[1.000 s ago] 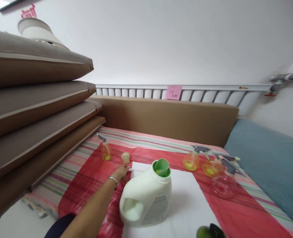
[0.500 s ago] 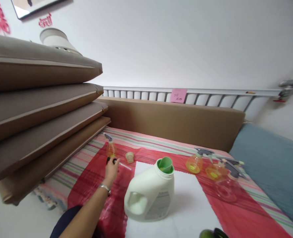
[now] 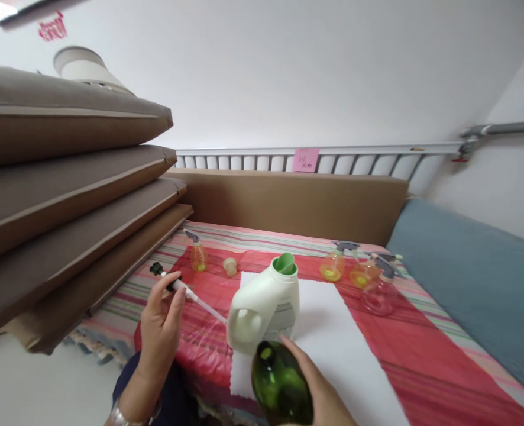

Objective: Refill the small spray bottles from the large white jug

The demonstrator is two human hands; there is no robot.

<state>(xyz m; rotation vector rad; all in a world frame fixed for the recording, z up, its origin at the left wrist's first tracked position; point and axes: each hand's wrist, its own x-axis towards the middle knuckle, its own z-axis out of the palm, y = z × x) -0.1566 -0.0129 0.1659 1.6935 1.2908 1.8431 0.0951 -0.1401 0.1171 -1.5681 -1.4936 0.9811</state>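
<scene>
striped cloth (image 3: 253, 239) shows through a glossy red sheet (image 3: 406, 337); above it the left hand (image 3: 158, 334) pinches, fingertips closed, a black-and-white pump (image 3: 191, 294) whose slim tube (image 3: 209, 310) slants down rightward. the right hand (image 3: 317, 381) wraps a rounded, translucent green bottle (image 3: 284, 387), its mouth right of the tube's tip and nearer the wearer, beside the smooth plastic jug (image 3: 264, 302).

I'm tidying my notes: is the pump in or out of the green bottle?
Out: the left hand holds the pump with its tube bare, apart from the green bottle in the right hand.
</scene>
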